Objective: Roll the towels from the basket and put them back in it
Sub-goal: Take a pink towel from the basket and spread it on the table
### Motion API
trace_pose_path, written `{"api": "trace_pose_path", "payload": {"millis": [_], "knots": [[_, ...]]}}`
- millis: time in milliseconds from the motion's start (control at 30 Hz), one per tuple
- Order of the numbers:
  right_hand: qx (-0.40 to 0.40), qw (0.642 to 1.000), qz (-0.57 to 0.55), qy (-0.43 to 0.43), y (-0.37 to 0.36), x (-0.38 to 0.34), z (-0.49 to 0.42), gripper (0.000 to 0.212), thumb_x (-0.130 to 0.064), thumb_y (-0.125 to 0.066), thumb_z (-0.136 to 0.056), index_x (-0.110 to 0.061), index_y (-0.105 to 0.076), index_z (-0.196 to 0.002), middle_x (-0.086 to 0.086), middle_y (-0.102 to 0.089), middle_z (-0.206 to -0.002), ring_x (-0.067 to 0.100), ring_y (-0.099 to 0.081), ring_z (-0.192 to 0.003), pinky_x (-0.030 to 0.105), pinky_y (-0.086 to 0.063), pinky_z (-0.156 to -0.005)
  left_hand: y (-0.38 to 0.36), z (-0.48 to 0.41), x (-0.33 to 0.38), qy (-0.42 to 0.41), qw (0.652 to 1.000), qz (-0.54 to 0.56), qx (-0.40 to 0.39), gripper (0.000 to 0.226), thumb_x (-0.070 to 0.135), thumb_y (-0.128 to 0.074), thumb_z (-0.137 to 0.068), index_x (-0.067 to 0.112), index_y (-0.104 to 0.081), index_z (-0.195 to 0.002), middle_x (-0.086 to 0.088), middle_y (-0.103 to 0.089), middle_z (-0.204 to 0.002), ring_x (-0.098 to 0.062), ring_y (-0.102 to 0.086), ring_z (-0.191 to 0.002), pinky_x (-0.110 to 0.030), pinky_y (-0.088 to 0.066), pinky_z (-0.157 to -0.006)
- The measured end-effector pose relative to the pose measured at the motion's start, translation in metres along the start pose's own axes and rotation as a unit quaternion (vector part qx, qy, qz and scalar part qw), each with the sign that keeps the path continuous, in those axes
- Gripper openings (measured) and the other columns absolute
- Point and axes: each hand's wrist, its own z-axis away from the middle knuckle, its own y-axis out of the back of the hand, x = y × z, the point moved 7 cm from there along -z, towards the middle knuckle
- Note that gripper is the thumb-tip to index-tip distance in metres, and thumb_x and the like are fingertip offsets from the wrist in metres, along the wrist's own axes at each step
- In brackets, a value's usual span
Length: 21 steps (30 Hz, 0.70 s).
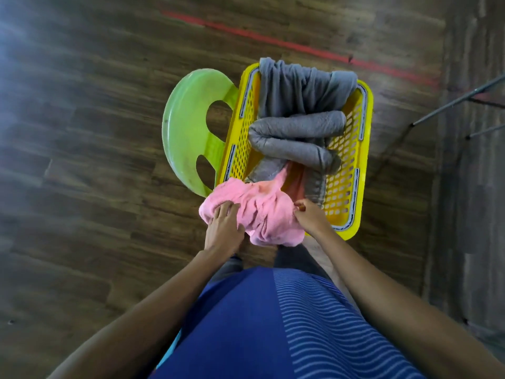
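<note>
Dim, soft indoor light with a hazy blue-white glare bleeding in from the upper left corner. Wide-angle bending curves the planks of the wooden floor (82,132) towards the edges, where detail smears. The yellow basket (366,149) at centre looks sharpest; shadows are faint and diffuse

Head view, steeply down, close.

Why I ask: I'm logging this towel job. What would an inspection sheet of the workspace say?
Surface: wooden floor, red line across it.
Job's things: yellow basket holds gray towels, one rolled; pink towel bunched, partly out over the near rim.
Clutter: green plastic stool partly under the basket.
Grippers: left hand and right hand both grip the pink towel.
Cables: nothing seen.
Surroundings: dark metal rods at right.
</note>
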Motion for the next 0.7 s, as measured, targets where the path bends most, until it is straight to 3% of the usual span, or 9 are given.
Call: {"api": "trace_pose_path", "payload": {"millis": [100,167,233,300,500,567,700], "knots": [[-0.078,0.997,0.021,-0.008,-0.005,0.010,-0.025,0.029,-0.012,-0.054,-0.087,-0.013,-0.069,-0.111,0.012,-0.069,-0.112,0.030,-0.064,-0.104,0.033,-0.049,-0.086,-0.011,0.011,0.012,0.040,0.998,0.021,0.053,0.054,0.015,-0.058,-0.088,0.011,-0.045,-0.140,-0.015,-0.034,-0.151,-0.037,-0.031,-0.139,-0.049,-0.034,-0.108],[-0.118,0.993,-0.010,-0.015,-0.003,0.007,-0.031,0.017,0.001,-0.054,-0.085,-0.009,-0.067,-0.085,0.012,-0.066,-0.079,0.030,-0.063,-0.076,0.028,-0.052,-0.063,-0.023,0.020,0.029,0.055,0.994,0.033,0.085,0.051,0.012,-0.058,-0.087,0.010,-0.050,-0.137,-0.019,-0.037,-0.150,-0.040,-0.034,-0.138,-0.051,-0.034,-0.109],[-0.161,0.987,-0.013,-0.022,0.000,0.003,-0.031,0.027,0.009,-0.053,-0.086,-0.011,-0.055,-0.069,0.006,-0.052,-0.061,0.019,-0.049,-0.056,0.020,-0.041,-0.043,-0.036,0.028,0.048,0.071,0.989,0.046,0.119,0.051,0.014,-0.056,-0.083,0.009,-0.053,-0.133,-0.019,-0.044,-0.143,-0.042,-0.044,-0.130,-0.054,-0.043,-0.101],[-0.193,0.981,-0.001,-0.026,0.001,0.004,-0.036,0.026,0.005,-0.057,-0.087,-0.013,-0.052,-0.069,0.006,-0.048,-0.062,0.015,-0.044,-0.053,0.017,-0.036,-0.037,-0.050,0.036,0.067,0.102,0.982,0.067,0.143,0.056,0.019,-0.052,-0.080,0.010,-0.051,-0.135,-0.017,-0.046,-0.142,-0.040,-0.046,-0.127,-0.054,-0.047,-0.096],[-0.231,0.972,-0.022,-0.040,0.003,0.005,-0.038,0.020,0.007,-0.059,-0.083,-0.009,-0.053,-0.072,0.007,-0.045,-0.057,0.010,-0.042,-0.037,0.013,-0.029,-0.032,-0.092,0.052,0.114,0.186,0.953,0.131,0.198,0.061,0.009,-0.061,-0.082,0.004,-0.044,-0.141,-0.024,-0.027,-0.154,-0.041,-0.025,-0.143,-0.050,-0.028,-0.113],[-0.217,0.974,-0.056,-0.028,0.006,0.002,-0.036,0.022,0.010,-0.059,-0.080,-0.011,-0.053,-0.077,0.007,-0.047,-0.060,0.013,-0.044,-0.046,0.013,-0.030,-0.031,-0.100,0.053,0.119,0.216,0.940,0.167,0.203,0.065,0.010,-0.058,-0.085,0.006,-0.037,-0.146,-0.020,-0.018,-0.158,-0.040,-0.017,-0.145,-0.050,-0.027,-0.114],[-0.208,0.971,-0.113,-0.005,0.009,0.003,-0.031,0.033,0.009,-0.062,-0.078,-0.010,-0.058,-0.104,0.013,-0.062,-0.084,0.021,-0.056,-0.069,0.027,-0.048,-0.056,-0.111,0.058,0.127,0.243,0.917,0.233,0.212,0.061,0.013,-0.056,-0.090,0.013,-0.035,-0.147,-0.015,-0.017,-0.158,-0.037,-0.016,-0.145,-0.047,-0.025,-0.117]]}}
